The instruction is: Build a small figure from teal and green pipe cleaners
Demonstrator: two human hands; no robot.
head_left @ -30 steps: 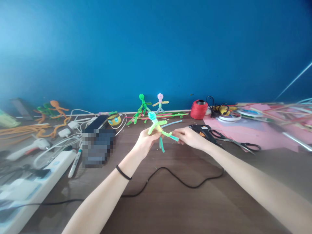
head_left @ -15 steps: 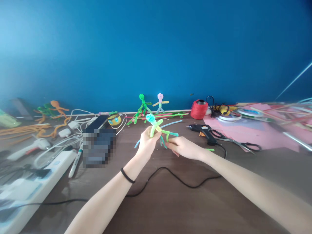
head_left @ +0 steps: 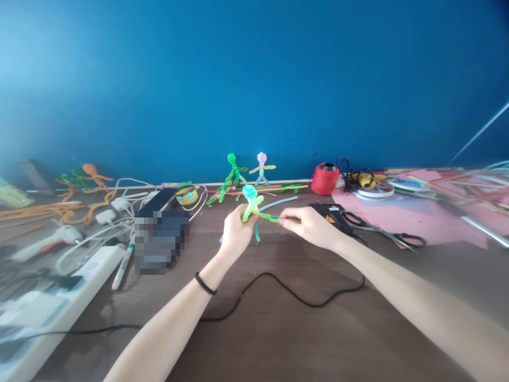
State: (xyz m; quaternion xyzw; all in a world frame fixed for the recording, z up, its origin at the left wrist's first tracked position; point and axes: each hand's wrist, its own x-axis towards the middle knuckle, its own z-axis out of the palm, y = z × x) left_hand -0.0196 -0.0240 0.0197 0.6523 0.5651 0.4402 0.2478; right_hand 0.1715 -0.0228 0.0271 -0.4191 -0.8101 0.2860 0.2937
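Note:
My left hand is closed round the body of a pipe-cleaner figure with a turquoise coiled head and yellow-green arms. One limb, wrapped in green, points right, and the fingertips of my right hand pinch its end. A teal leg hangs down beside my left fingers. Behind the figure lies a loose light-blue pipe cleaner. Against the wall stand a green pipe-cleaner figure and a pink-headed one.
To the right are a red thread spool, a black glue gun, scissors and pink sheets. On the left lie a power strip, white cables, a marker and a blurred-out dark device. A black cord crosses the table.
My right hand has moved up and right, from beneath the green strand to the limb's end. The strand that hung as a loop now lies along the limb. The figure has turned more upright.

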